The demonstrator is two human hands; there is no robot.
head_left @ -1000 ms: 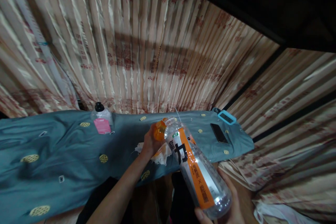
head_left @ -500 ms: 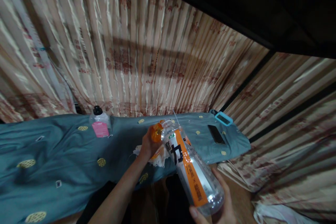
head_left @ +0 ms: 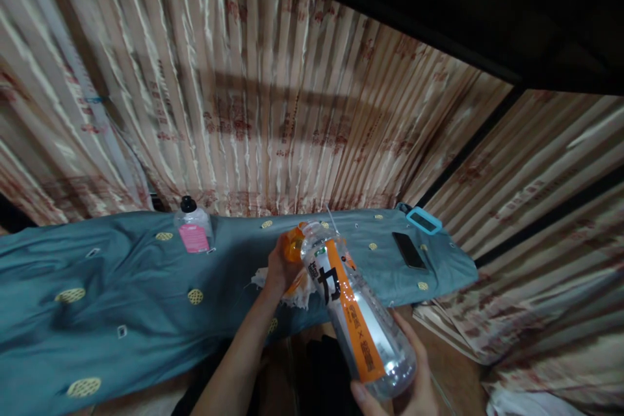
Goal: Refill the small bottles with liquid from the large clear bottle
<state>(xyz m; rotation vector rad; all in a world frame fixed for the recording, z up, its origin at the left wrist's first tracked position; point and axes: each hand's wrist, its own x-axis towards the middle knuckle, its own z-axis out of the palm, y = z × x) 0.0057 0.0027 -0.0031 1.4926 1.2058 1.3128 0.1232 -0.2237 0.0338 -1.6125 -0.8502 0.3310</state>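
My right hand (head_left: 404, 383) is wrapped around the base of a large clear plastic bottle (head_left: 358, 318) with an orange and white label. The bottle is tilted, its mouth pointing up and left toward my left hand. In my left hand (head_left: 281, 266) is a see-through orange container (head_left: 294, 245), its top close against the bottle's mouth; whether they touch I cannot tell. Beneath my left hand, a white frayed cloth (head_left: 299, 296) with some orange on it lies on the bedding.
Blue-green bedding (head_left: 146, 312) with yellow patterns stretches across the front. On it stand a clear bottle with a pink label (head_left: 194, 237) and black cap, a dark phone (head_left: 408, 250) and a blue-framed device (head_left: 424, 221). Pleated curtains (head_left: 273, 78) hang behind and at the right.
The view has shifted slightly, so the bedding and things on it appear a little further right. Both hands keep their hold on the bottle and the orange container, which barely move.
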